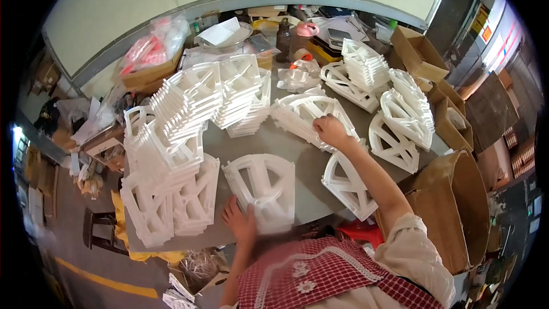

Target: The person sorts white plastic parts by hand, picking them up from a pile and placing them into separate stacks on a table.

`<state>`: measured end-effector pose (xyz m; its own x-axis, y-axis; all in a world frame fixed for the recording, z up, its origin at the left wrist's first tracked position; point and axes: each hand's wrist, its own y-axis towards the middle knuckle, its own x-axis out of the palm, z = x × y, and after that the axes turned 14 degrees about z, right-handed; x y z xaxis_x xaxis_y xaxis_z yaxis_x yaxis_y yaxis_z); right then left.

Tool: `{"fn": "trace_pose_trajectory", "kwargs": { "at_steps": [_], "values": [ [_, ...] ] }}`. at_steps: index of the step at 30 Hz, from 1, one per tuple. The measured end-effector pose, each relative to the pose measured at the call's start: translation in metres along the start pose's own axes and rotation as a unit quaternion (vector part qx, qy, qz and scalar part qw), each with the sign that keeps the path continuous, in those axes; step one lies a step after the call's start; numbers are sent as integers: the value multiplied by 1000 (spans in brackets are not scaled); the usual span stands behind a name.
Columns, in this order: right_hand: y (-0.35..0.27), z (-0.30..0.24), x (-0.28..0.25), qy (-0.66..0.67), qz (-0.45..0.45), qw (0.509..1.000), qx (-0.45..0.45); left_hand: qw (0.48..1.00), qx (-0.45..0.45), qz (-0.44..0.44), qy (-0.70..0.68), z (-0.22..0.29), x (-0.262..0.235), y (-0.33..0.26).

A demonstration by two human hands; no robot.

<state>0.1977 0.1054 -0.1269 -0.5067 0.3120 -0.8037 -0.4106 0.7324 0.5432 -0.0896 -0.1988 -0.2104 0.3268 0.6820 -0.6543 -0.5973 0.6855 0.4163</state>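
Note:
A white fan-shaped plastic frame (261, 178) lies near the table's front edge, its lower part on other white pieces. My left hand (240, 221) rests at its lower left side, fingers stretched apart, the thumb at the frame's edge. Farther off and to the right, my right hand (330, 130) has its fingers curled on a white plastic frame in a low stack (303, 109). What the fingertips grip is partly hidden by the hand. Under my right forearm lies another white frame (346, 186).
Tall leaning stacks of white frames (183, 97) fill the table's left side. More stacks (366, 68) stand at the back right. A large open cardboard box (446, 206) is at the right edge. Behind are a dark bottle (283, 40), a tape roll (302, 55) and a bag-filled box (151, 77).

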Motion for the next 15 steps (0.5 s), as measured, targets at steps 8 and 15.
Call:
{"fn": "trace_pose_trajectory", "kwargs": {
  "at_steps": [8, 15],
  "values": [
    [18, -59, -19, -66, 19, 998, 0, 1000, -5, -5, -8, 6, -5, 1],
    [-37, -207, 20, -44, -124, 990, -47, 1000, 5, -4, 3, -1, -5, 0]
  ]
}}
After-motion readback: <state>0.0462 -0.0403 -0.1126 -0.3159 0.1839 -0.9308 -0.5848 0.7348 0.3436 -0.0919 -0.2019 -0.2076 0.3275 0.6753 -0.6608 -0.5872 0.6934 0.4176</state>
